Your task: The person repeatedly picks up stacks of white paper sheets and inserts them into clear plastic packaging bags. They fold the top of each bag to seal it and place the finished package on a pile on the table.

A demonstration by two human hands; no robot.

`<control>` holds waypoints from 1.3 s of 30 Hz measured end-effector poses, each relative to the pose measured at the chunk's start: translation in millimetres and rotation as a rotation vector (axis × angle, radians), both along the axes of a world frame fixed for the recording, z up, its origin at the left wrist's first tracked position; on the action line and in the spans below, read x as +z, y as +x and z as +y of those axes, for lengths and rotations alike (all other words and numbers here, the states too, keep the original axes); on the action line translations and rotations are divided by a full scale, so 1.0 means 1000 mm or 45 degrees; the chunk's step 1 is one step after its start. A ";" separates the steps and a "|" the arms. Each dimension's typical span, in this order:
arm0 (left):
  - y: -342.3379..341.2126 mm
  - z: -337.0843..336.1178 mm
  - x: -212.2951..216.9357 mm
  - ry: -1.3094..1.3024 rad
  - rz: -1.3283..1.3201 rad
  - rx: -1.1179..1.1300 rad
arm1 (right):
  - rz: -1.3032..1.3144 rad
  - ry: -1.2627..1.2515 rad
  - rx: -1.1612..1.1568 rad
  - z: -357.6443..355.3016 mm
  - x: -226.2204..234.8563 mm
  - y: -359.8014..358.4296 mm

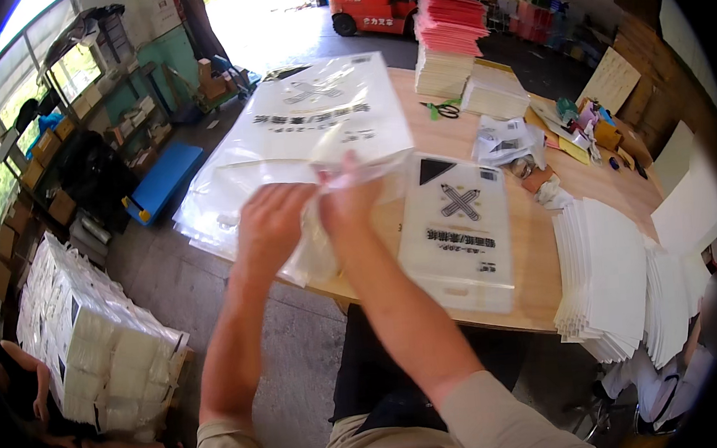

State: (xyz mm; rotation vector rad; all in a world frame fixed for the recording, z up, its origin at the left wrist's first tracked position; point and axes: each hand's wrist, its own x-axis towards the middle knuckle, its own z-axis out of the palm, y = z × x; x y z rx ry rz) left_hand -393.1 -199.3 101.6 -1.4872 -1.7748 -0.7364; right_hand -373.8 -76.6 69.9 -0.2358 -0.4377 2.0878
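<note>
My left hand (272, 222) and my right hand (348, 198) are close together at the table's near left edge. Their fingers are closed on the near end of a clear plastic bag (342, 116) with dark print and crossed pencils on it. My right hand is a little blurred, and its fingertips are partly hidden. White sheet material shows through the bag. Under it, more clear plastic bags (213, 197) spread over the table's left edge. To the right of my right hand, another printed plastic bag (454, 242) lies flat, with a cut-out handle at its near end.
Fanned white sheets (602, 264) stand at the table's right. Scissors (448, 110), a tall red-topped stack (449, 36) and crumpled packaging (507, 138) lie farther back. A wrapped pallet load (103, 353) and a seated person (29, 376) are at left; a red forklift (371, 6) is beyond the table.
</note>
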 end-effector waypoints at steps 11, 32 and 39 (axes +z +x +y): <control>-0.078 -0.062 -0.066 -0.059 -0.247 0.424 | -0.282 -0.158 0.804 -0.076 -0.042 -0.029; 0.095 0.027 -0.086 -0.111 -0.311 -0.331 | -0.862 0.538 0.446 0.073 -0.191 0.367; 0.231 0.127 -0.151 -0.567 -0.470 -0.885 | -2.068 1.184 -0.976 0.131 -0.156 0.574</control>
